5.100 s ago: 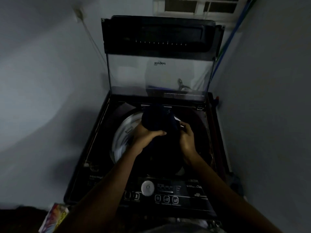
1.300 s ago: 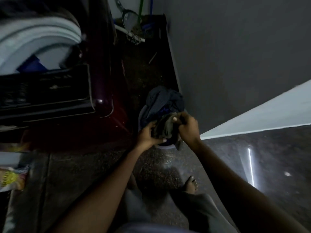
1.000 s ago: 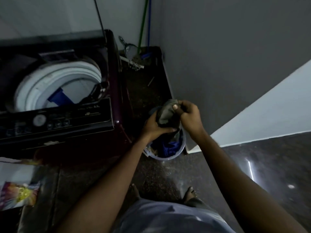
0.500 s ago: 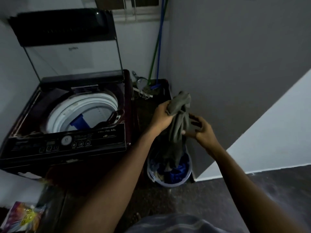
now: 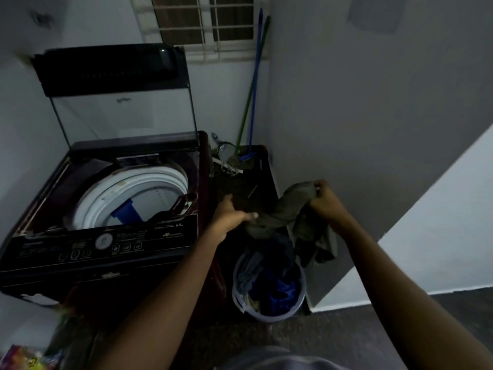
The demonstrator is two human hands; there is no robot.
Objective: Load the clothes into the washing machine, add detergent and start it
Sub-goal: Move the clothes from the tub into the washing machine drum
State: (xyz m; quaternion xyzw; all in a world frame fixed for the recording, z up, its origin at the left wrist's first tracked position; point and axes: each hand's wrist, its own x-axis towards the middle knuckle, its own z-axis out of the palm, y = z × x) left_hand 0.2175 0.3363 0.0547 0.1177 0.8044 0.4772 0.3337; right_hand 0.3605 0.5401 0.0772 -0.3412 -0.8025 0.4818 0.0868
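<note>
A dark top-loading washing machine (image 5: 106,244) stands at the left with its glass lid (image 5: 125,113) raised. Its white drum (image 5: 133,193) shows a blue piece and a dark garment inside. Between my hands hangs a grey-green garment (image 5: 288,209), held above a round laundry basket (image 5: 269,313) on the floor. My left hand (image 5: 229,217) grips one end of the garment beside the machine's right side. My right hand (image 5: 325,201) grips the other end, higher and further right. Blue and grey clothes (image 5: 272,276) fill the basket.
A green-handled and a blue-handled broom (image 5: 252,89) lean in the corner under a barred window (image 5: 208,25), by a dustpan (image 5: 226,150). A grey wall (image 5: 373,116) runs close on the right. A colourful packet (image 5: 29,359) lies at bottom left.
The garment has been lifted out of the basket and spread sideways between my hands. My right hand rose and moved right; the view swung up from the floor toward the machine.
</note>
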